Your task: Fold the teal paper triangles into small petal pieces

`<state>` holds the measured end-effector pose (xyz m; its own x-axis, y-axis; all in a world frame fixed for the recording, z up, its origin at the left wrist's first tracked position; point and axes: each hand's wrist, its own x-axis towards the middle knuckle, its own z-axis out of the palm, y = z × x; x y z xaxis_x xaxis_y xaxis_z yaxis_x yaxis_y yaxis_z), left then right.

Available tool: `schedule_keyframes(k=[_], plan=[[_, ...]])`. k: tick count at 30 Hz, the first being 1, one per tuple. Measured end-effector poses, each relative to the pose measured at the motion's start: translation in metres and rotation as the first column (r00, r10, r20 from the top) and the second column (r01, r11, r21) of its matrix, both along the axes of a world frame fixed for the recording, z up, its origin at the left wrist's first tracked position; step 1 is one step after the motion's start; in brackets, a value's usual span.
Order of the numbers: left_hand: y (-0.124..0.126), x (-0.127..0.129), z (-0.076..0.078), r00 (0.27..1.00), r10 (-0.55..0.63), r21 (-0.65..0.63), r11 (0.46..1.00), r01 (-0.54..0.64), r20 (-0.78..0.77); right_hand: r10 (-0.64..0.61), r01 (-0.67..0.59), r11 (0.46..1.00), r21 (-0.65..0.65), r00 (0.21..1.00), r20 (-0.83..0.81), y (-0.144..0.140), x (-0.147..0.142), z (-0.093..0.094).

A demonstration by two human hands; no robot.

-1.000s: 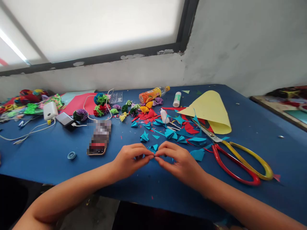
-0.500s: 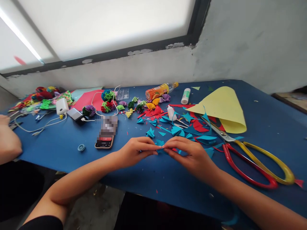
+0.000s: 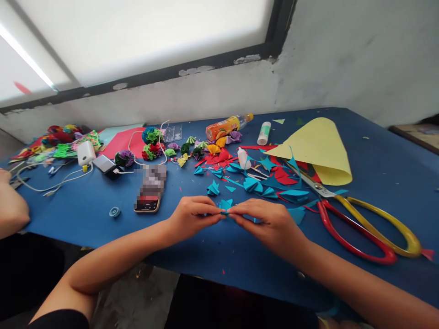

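Observation:
A small folded piece of blue paper (image 3: 226, 204) is pinched between my two hands, above the front part of the table. My left hand (image 3: 197, 214) grips its left side between thumb and fingertips. From the other side my right hand (image 3: 265, 219) pinches it, with the fingertips of both hands almost touching. Just beyond lie other folded blue paper pieces (image 3: 253, 184) and a blue fan-like one (image 3: 213, 188). Red paper scraps (image 3: 219, 157) are heaped behind these. The lower part of the held paper is hidden by my fingers.
Large scissors (image 3: 356, 224) with red and yellow handles lie at right, beside a curled yellow sheet (image 3: 318, 151). A glue stick (image 3: 264, 133), a white glue bottle (image 3: 243, 158) and an orange drink bottle (image 3: 224, 128) are behind. A phone (image 3: 151, 189) lies left; another person's arm (image 3: 12, 205) rests far left.
The blue paper now shows more of its pointed folds above my fingertips. Both hands stay pinched on it, and the whole view has shifted slightly.

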<state>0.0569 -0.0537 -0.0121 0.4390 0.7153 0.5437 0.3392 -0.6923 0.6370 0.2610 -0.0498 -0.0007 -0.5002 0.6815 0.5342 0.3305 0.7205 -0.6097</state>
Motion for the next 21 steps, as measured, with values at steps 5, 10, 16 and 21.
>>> schedule_keyframes(k=[5, 10, 16, 21], plan=[[0.000, 0.001, 0.002, 1.000, -0.014, -0.032, 0.999, 0.014, -0.001, 0.043, -0.043, 0.997, -0.057, 0.999, -0.013, -0.003, -0.002, 0.000], [-0.001, 0.001, 0.000, 0.997, -0.057, -0.091, 0.994, 0.053, -0.052, 0.120, -0.122, 0.982, -0.144, 0.993, -0.018, -0.005, -0.004, -0.004], [-0.003, 0.002, -0.004, 0.993, -0.055, -0.085, 0.995, 0.046, -0.100, 0.136, -0.149, 0.951, -0.270, 0.988, -0.068, -0.009, -0.009, -0.008], [-0.003, 0.002, -0.001, 0.999, -0.032, -0.118, 0.993, 0.027, -0.037, 0.099, -0.129, 0.938, -0.321, 0.989, -0.109, -0.006, -0.010, -0.005]])
